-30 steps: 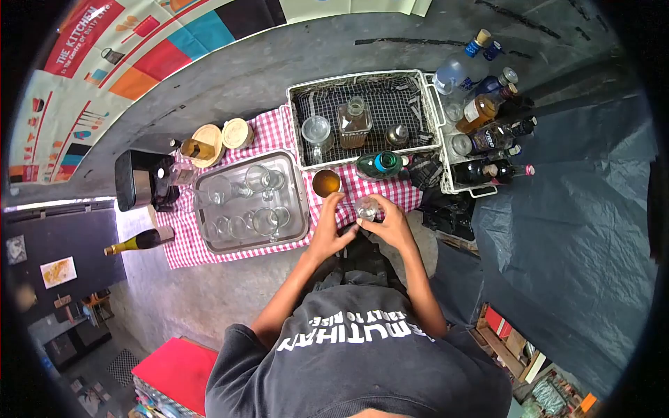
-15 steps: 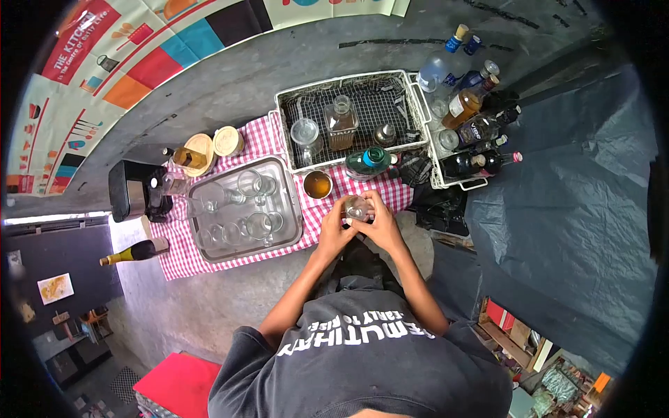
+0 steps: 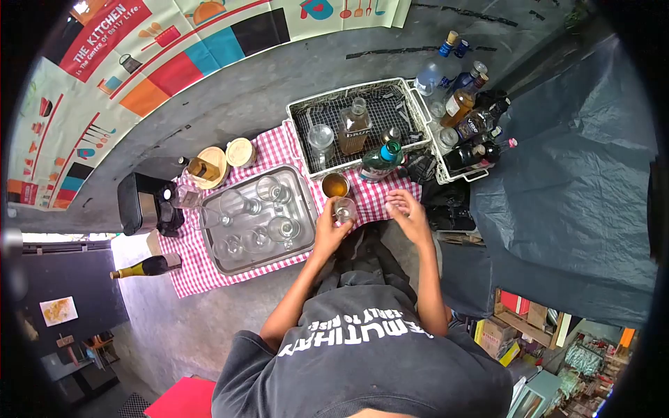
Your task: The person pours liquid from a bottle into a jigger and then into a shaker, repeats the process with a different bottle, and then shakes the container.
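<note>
My left hand (image 3: 327, 230) is closed round a small clear drinking glass (image 3: 344, 209) at the front edge of the checked cloth. Off to its right, my right hand (image 3: 412, 221) hangs with fingers apart and nothing in it. Just beyond the glass stands a round cup of amber liquid (image 3: 335, 185). A grey metal tray (image 3: 311, 221) to the left bears several clear stemmed glasses and mugs. Past my right hand, a green bottle with a blue neck (image 3: 382, 161) leans by the wire basket.
A white wire basket (image 3: 296, 136) at the back holds a square bottle (image 3: 354, 132) and an upturned glass (image 3: 321, 141). Several bottles crowd a second basket (image 3: 456, 174) at right. A dark wine bottle (image 3: 150, 266) lies at the left edge, near a black container (image 3: 137, 202).
My right hand has let go of the glass and moved right, its fingers opening. My left hand keeps the glass, now slightly further left. The camera view has shifted a little.
</note>
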The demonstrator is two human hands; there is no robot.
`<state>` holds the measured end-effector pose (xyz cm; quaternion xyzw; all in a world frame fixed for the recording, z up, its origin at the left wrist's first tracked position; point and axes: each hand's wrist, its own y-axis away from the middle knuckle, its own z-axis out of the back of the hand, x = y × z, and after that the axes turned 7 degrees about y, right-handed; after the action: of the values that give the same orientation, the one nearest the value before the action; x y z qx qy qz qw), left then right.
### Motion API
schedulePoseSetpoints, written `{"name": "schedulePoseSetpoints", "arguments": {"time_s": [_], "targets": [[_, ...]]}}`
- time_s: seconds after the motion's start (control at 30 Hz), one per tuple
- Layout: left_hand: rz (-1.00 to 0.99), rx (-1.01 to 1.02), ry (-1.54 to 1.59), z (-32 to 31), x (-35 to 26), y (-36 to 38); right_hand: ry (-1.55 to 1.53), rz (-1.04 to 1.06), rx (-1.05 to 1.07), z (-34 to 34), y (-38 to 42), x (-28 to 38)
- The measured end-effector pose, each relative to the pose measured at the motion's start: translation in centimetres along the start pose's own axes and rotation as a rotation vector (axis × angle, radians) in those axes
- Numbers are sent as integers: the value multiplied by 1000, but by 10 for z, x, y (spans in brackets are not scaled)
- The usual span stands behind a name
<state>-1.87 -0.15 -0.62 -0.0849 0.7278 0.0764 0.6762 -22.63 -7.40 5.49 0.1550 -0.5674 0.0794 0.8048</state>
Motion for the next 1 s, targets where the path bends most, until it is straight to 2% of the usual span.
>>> {"name": "schedulePoseSetpoints", "arguments": {"time_s": [0.03, 0.1, 0.17, 0.23, 0.3, 0.37, 0.43, 0.57, 0.67, 0.8, 0.9, 1.0], "targets": [[13, 15, -72, 3, 1, -1, -6, -4, -27, 5, -3, -4], [9, 14, -31, 5, 1, -3, 32, -19, -71, 13, -12, -6], [88, 26, -1, 4, -4, -6, 75, -32, -115, 19, -24, -5], [119, 15, 22, -2, -20, -9, 174, 64, -177, 24, -34, 1], [130, -50, 62, -9, -24, -13, 241, 47, -127, 31, -48, 9], [84, -113, -13, -14, -18, -19, 635, 202, -104, 32, -58, 24], [19, -116, 78, -17, -21, -27, 610, 237, -62, 32, -74, 22], [21, -193, 79, -30, -29, -37, 514, 390, -46, 25, -98, 21], [10, -245, 70, -40, -35, -44, 319, 504, -10, 21, -116, 24], [0, -325, 54, -48, -33, -48, 269, 431, 144, 23, -130, 11], [26, -388, 93, -56, -30, -48, 259, 501, 201, 29, -136, -3], [17, -450, 111, -65, -27, -48, 255, 460, 280, 34, -141, -17]]}}
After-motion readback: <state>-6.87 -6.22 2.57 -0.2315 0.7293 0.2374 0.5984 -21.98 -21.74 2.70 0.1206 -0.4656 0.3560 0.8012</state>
